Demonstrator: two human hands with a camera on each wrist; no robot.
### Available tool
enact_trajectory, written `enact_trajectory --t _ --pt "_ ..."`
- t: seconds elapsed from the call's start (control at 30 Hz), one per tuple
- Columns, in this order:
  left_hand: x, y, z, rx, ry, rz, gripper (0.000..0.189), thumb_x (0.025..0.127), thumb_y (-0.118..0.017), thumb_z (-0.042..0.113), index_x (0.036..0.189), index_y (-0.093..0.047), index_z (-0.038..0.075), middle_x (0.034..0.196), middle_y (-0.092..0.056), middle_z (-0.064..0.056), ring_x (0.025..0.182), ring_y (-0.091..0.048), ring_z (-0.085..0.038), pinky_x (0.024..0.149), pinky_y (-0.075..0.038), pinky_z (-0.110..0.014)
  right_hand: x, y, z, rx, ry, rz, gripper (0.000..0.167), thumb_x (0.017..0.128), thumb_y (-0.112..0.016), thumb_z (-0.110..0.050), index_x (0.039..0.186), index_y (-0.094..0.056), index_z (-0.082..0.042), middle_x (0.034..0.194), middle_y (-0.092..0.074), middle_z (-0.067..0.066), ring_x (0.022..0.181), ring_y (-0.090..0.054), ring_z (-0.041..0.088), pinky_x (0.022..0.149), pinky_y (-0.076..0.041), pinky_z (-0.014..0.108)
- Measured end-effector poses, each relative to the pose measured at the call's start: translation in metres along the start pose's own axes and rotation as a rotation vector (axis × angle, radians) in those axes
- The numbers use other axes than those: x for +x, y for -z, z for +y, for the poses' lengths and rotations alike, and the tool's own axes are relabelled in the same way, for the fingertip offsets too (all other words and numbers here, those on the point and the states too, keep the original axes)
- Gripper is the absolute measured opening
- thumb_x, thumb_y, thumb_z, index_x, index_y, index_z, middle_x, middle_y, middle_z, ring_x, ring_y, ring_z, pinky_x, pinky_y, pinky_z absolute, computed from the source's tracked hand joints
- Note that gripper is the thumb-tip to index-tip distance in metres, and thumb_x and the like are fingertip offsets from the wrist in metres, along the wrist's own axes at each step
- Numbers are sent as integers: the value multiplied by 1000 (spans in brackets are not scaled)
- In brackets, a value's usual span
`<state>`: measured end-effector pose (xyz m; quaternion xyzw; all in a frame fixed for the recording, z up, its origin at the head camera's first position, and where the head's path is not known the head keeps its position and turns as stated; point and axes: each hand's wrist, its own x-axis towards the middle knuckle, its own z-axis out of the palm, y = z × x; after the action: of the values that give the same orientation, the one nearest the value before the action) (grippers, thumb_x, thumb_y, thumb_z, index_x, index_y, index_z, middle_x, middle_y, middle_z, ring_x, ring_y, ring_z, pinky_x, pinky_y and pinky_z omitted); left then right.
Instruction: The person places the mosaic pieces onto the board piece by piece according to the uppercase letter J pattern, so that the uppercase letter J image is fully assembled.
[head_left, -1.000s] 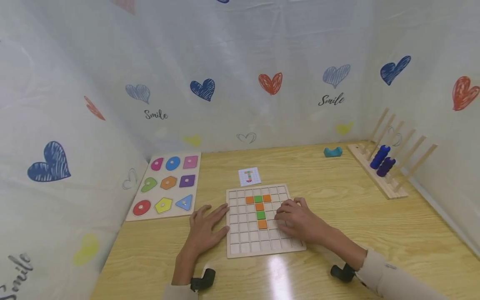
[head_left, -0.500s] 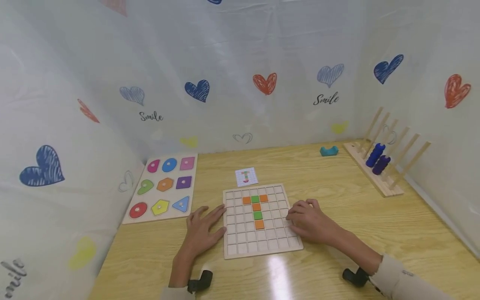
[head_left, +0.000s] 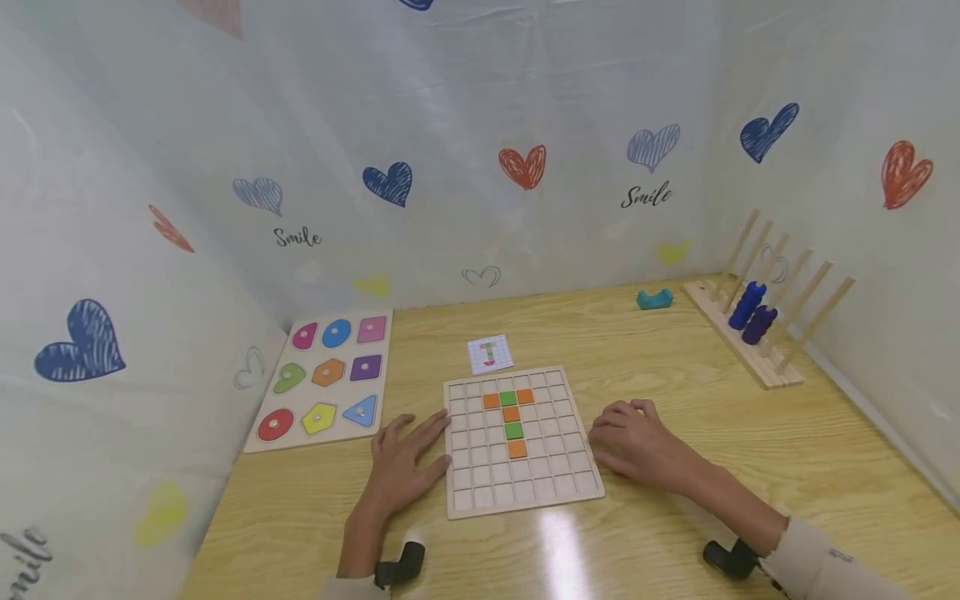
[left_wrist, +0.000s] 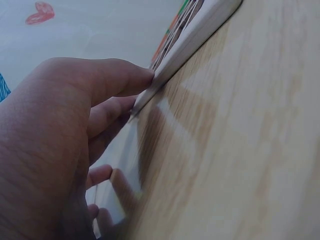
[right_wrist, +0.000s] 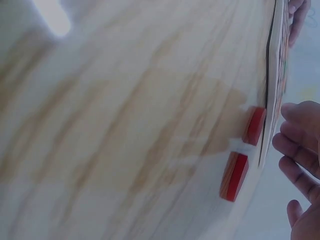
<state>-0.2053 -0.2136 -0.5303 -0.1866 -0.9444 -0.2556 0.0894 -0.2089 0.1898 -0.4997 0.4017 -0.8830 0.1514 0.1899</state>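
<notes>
A wooden grid board (head_left: 544, 490) lies on the table in the head view, with orange tiles (head_left: 517, 449) and green tiles (head_left: 513, 431) set in a T shape. My left hand (head_left: 405, 462) touches the board's left edge with thumb and fingertips, fingers spread. Just off the right edge is my right hand (head_left: 640, 446), its fingers loosely bent and nothing visible between them. Below those fingers, the right wrist view shows two red pieces, one red block (right_wrist: 255, 126) right by the board edge and another red block (right_wrist: 236, 177) beside it. Both are hidden by the hand in the head view.
A small pattern card (head_left: 491, 354) lies behind the board. At left is a knobbed shape puzzle (head_left: 352, 346). A pegged wooden stand (head_left: 765, 367) with blue and purple pieces stands at right, near a teal curved piece (head_left: 655, 300). Curtains printed with hearts border the table.
My right hand has moved right, from over the board's right columns to beside its edge. My left hand keeps its place at the left edge. The head view has shifted slightly.
</notes>
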Motion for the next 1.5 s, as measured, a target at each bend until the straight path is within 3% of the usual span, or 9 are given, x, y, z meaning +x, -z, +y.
enact_trajectory --t 0.17,0.83,1.5 --pt "0 0 1 -1 -1 0 60 90 -65 40 147 -54 24 151 -49 8 137 -32 -38 105 -11 -65 -10 4 6 36 -18 -9 24 76 -84 -17 99 -75 -13 101 -69 -2 101 -59 22 83 -34 49" --pt "1 1 2 5 18 -27 61 91 -65 39 149 -51 24 152 -48 7 138 -30 -38 106 -10 -64 -42 15 15 -4 -65 -4 23 73 -86 -20 93 -76 -18 98 -68 -7 97 -58 18 80 -34 49" --pt "1 1 3 -2 17 -24 61 90 -65 39 148 -52 24 152 -48 7 139 -30 -38 106 -10 -65 -56 21 19 37 -73 -29 26 72 -87 -16 92 -72 -25 98 -66 -12 94 -56 14 79 -29 43"
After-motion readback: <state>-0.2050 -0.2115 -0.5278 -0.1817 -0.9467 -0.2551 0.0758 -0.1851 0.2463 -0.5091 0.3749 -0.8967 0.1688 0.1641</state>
